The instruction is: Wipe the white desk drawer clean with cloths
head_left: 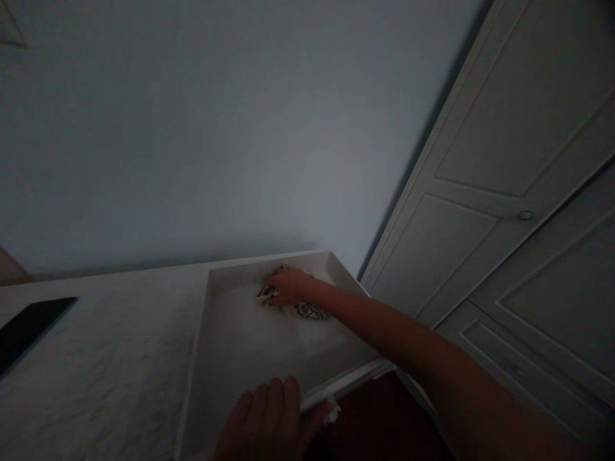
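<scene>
A shallow white tray-like box (250, 358) with low walls sits on the right end of a pale countertop. My left hand (269, 416) grips its near wall, fingers hooked over the rim and thumb on the outer side. Inside, toward the far right corner, my right hand (291, 286) presses a crumpled patterned cloth (313, 312) against the bottom. Its fingers are bent around the cloth, which bunches out on both sides of the hand. A small whitish scrap (332, 410) shows by my left thumb, too blurred to make out.
The light, mottled countertop (110, 358) carries a flat black object (36, 326) at the left. A plain bluish wall (216, 128) rises behind. White panelled cabinet doors (461, 237) with round knobs stand at the right. Dark reddish floor (389, 416) shows below the box.
</scene>
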A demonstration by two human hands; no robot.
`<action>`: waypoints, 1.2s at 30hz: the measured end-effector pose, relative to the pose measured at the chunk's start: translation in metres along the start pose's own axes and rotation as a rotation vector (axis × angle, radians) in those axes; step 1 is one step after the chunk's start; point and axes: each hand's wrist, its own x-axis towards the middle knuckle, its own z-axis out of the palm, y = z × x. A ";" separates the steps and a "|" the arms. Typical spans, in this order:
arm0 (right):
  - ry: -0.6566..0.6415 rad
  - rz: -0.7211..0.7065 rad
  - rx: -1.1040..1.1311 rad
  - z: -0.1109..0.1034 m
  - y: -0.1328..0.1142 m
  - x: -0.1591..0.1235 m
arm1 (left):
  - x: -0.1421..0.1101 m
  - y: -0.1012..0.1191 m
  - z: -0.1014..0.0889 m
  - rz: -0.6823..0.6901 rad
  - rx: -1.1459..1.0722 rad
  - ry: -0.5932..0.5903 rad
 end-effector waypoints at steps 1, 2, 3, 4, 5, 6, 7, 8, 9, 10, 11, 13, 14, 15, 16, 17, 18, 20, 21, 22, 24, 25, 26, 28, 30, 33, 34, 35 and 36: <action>0.021 -0.028 0.002 0.001 -0.013 0.009 | 0.001 0.000 -0.002 0.000 0.006 -0.029; 0.037 -0.066 0.006 0.002 -0.027 0.017 | 0.001 0.000 -0.005 -0.001 0.012 -0.058; 0.047 -0.109 0.013 0.002 -0.041 0.023 | 0.003 0.000 -0.008 -0.002 0.021 -0.082; 0.050 -0.158 0.019 0.002 -0.054 0.027 | 0.004 0.000 -0.011 0.000 0.028 -0.098; 0.048 -0.210 0.021 0.001 -0.067 0.030 | 0.006 -0.001 -0.014 0.001 0.033 -0.106; 0.042 -0.256 0.019 0.001 -0.079 0.030 | 0.008 -0.002 -0.017 0.005 0.035 -0.105; 0.035 -0.294 0.017 0.000 -0.089 0.028 | 0.010 -0.003 -0.020 0.012 0.035 -0.096; 0.031 -0.326 0.017 0.000 -0.097 0.024 | 0.012 -0.005 -0.021 0.021 0.033 -0.082; 0.026 -0.356 0.026 0.001 -0.103 0.018 | 0.013 -0.006 -0.023 0.031 0.029 -0.063; 0.021 -0.392 0.044 0.002 -0.107 0.010 | 0.014 -0.008 -0.023 0.037 0.027 -0.047; 0.010 -0.434 0.066 0.003 -0.109 0.002 | 0.015 -0.009 -0.024 0.041 0.026 -0.033; -0.036 -0.554 0.106 0.006 -0.108 -0.015 | 0.015 -0.010 -0.023 0.046 0.025 -0.013; -0.074 -0.622 0.119 0.007 -0.105 -0.024 | 0.015 -0.011 -0.022 0.046 0.027 -0.008; -0.114 -0.680 0.134 0.007 -0.101 -0.032 | 0.015 -0.011 -0.022 0.047 0.027 -0.006; -0.150 -0.720 0.153 0.007 -0.096 -0.040 | 0.014 -0.011 -0.021 0.048 0.028 -0.005; -0.181 -0.738 0.175 0.006 -0.090 -0.048 | 0.014 -0.010 -0.021 0.046 0.031 -0.007; -0.205 -0.729 0.202 0.005 -0.084 -0.056 | 0.014 -0.010 -0.021 0.041 0.034 -0.014; -0.247 -0.651 0.252 0.003 -0.067 -0.072 | 0.013 -0.009 -0.021 0.037 0.035 -0.027; -0.270 -0.601 0.272 0.002 -0.057 -0.080 | 0.013 -0.008 -0.021 0.039 0.034 -0.032; -0.288 -0.547 0.287 0.002 -0.046 -0.087 | 0.013 -0.008 -0.021 0.039 0.033 -0.035; -0.291 -0.424 0.284 0.003 -0.022 -0.099 | 0.013 -0.007 -0.021 0.041 0.026 -0.039; -0.280 -0.359 0.263 0.003 -0.010 -0.104 | 0.014 -0.007 -0.021 0.038 0.025 -0.040; -0.260 -0.287 0.232 0.003 0.003 -0.106 | 0.014 -0.007 -0.021 0.035 0.025 -0.039; -0.205 -0.151 0.161 0.004 0.025 -0.106 | 0.015 -0.007 -0.021 0.030 0.029 -0.030; -0.154 -0.057 0.106 0.004 0.042 -0.099 | 0.015 -0.007 -0.021 0.030 0.030 -0.025; -0.093 0.008 0.061 0.004 0.055 -0.077 | 0.015 -0.008 -0.021 0.044 0.014 -0.017; -0.076 0.016 0.049 0.004 0.055 -0.067 | 0.015 -0.009 -0.021 0.046 0.009 -0.013; -0.056 0.022 0.036 0.004 0.053 -0.058 | 0.015 -0.009 -0.021 0.049 0.008 -0.006; -0.036 0.024 0.024 0.003 0.050 -0.048 | 0.015 -0.009 -0.021 0.052 0.009 0.000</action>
